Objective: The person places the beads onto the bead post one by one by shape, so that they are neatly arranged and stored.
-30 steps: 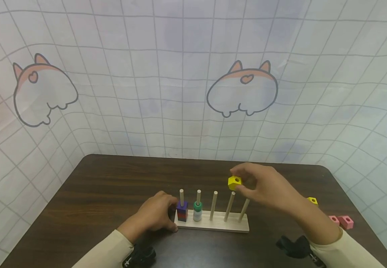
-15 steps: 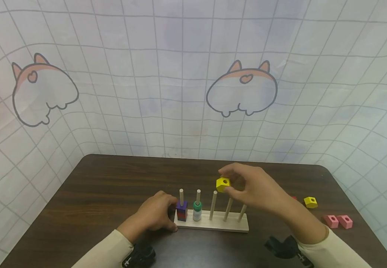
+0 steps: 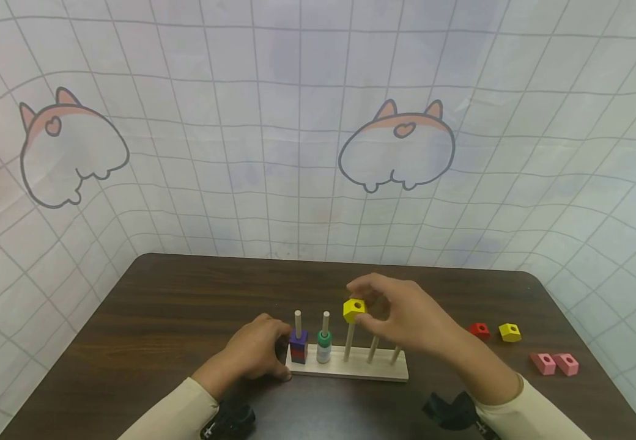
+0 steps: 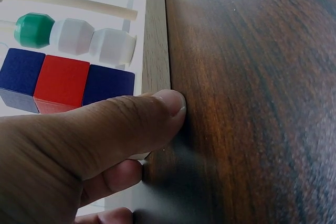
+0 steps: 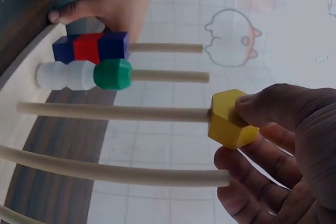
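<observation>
A wooden peg stand [image 3: 348,366] with upright pegs sits on the table. My left hand [image 3: 257,348] grips its left end, the thumb [image 4: 152,111] along the near edge and fingers at the end. Blue and red cube beads [image 5: 90,47] are stacked on the first peg. The second peg [image 5: 170,76] carries two white beads [image 5: 65,75] under a green bead [image 5: 113,74]. My right hand [image 3: 406,311] pinches a yellow hexagonal bead [image 5: 231,119] between thumb and fingers, at the tip of the third peg [image 5: 115,112]. The fourth peg [image 5: 115,173] is bare.
On the right side of the dark wooden table [image 3: 197,287] lie a red bead [image 3: 480,331], another yellow bead [image 3: 510,332] and two pink beads [image 3: 545,363]. A white gridded curtain [image 3: 241,183] hangs behind the table.
My right hand has moved left with the yellow bead, from above the fourth peg to the third peg's tip, and lowered slightly. The left hand has stayed on the stand.
</observation>
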`<state>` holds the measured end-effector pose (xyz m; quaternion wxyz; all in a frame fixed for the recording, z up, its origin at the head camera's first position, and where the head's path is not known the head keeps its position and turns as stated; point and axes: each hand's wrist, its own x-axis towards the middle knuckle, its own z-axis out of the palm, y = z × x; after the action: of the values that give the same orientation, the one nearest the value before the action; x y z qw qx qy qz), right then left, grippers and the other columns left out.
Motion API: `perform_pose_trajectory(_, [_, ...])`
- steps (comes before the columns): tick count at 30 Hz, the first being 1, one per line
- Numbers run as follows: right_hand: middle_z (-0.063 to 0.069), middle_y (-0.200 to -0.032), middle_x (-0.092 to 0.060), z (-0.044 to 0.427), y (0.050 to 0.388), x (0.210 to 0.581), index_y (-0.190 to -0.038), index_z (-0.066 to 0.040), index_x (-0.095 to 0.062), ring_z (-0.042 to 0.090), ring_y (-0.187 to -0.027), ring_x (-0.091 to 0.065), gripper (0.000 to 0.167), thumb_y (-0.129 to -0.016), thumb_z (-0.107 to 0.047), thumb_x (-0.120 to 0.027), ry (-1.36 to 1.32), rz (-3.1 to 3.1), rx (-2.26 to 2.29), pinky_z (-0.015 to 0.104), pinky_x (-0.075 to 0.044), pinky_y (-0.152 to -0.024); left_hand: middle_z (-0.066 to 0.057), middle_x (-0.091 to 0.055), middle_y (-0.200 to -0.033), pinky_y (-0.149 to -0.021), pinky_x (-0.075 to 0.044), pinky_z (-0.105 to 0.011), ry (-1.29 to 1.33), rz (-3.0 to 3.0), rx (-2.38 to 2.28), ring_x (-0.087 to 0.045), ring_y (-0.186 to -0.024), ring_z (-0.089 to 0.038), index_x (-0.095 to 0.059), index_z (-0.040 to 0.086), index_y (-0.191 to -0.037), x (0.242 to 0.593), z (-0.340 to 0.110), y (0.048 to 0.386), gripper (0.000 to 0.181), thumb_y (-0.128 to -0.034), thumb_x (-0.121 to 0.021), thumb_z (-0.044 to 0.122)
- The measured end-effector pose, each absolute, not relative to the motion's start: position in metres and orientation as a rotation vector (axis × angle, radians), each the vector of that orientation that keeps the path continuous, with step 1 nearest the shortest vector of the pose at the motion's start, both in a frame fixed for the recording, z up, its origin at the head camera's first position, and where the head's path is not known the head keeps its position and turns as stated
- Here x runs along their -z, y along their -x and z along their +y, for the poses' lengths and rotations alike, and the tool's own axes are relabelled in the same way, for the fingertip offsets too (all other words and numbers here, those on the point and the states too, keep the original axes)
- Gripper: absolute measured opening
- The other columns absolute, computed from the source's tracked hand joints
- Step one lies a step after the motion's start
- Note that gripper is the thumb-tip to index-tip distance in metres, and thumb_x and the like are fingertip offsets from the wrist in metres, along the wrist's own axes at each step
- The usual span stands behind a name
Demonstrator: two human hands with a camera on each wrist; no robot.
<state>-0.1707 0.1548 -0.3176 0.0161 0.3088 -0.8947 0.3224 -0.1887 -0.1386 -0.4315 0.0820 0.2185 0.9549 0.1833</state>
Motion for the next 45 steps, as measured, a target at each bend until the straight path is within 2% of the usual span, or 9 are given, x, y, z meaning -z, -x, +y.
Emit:
perform_pose_trajectory(7, [-0.006, -0.11, -0.071, 0.15, 0.166, 0.327, -0.13, -0.014, -0.061, 0.005, -0.088, -0.065, 0.047, -0.087, -0.011, -0.081, -0.884, -2.777, -1.075, 0.028, -0.056, -0.075, 0.01, -0.066, -0.093, -0.078, -0.052, -0.045, -0.636, 2.853, -0.545, -0.057, -0.106, -0.023, -0.067, 0.022, -0.089, 0.432, -0.138, 0.188, 0.05, -0.055, -0.1, 0.038])
perform_pose_trajectory(20, [-0.008, -0.106, -0.071, 0.139, 0.153, 0.343, -0.141, -0.007, -0.048, 0.006, -0.086, -0.064, 0.068, -0.083, -0.003, -0.083, -0.74, -2.657, -1.084, 0.028, -0.055, -0.077, 0.011, -0.065, -0.092, -0.077, -0.052, -0.043, -0.65, 2.855, -0.536, -0.057, -0.103, -0.022, -0.068, 0.023, -0.091, 0.433, -0.139, 0.189, 0.05, -0.0553, -0.099, 0.039])
perform_pose_trajectory(26, [-0.007, -0.108, -0.071, 0.135, 0.148, 0.35, -0.149, -0.009, -0.037, 0.005, -0.081, -0.061, 0.08, -0.083, -0.003, -0.083, -0.611, -2.667, -1.125, 0.026, -0.053, -0.07, 0.011, -0.065, -0.091, -0.078, -0.052, -0.043, -0.657, 2.859, -0.543, -0.057, -0.105, -0.022, -0.067, 0.023, -0.09, 0.435, -0.139, 0.189, 0.05, -0.0548, -0.099, 0.038])
perform_pose_trajectory(33, [-0.006, -0.11, -0.068, 0.136, 0.148, 0.369, -0.156, -0.01, -0.021, 0.008, -0.091, -0.064, 0.101, -0.08, -0.002, -0.086, -0.542, -2.637, -1.187, 0.031, -0.055, -0.08, 0.01, -0.066, -0.091, -0.078, -0.052, -0.043, -0.667, 2.85, -0.566, -0.057, -0.106, -0.024, -0.068, 0.021, -0.09, 0.432, -0.138, 0.187, 0.05, -0.0548, -0.1, 0.037])
perform_pose_trajectory(40, [-0.003, -0.107, -0.066, 0.134, 0.147, 0.39, -0.16, -0.009, -0.008, 0.01, -0.091, -0.065, 0.113, -0.079, 0.0, -0.086, -0.428, -2.632, -1.345, 0.031, -0.055, -0.086, 0.01, -0.066, -0.091, -0.077, -0.052, -0.044, -0.671, 2.844, -0.574, -0.057, -0.105, -0.024, -0.067, 0.02, -0.089, 0.43, -0.138, 0.186, 0.05, -0.0549, -0.1, 0.036])
perform_pose_trajectory(45, [-0.002, -0.105, -0.067, 0.133, 0.146, 0.406, -0.16, -0.008, -0.003, 0.013, -0.088, -0.068, 0.117, -0.079, 0.001, -0.086, -0.363, -2.656, -1.419, 0.031, -0.056, -0.085, 0.01, -0.066, -0.093, -0.078, -0.052, -0.044, -0.654, 2.849, -0.557, -0.057, -0.106, -0.023, -0.068, 0.021, -0.09, 0.432, -0.138, 0.187, 0.05, -0.0557, -0.099, 0.038])
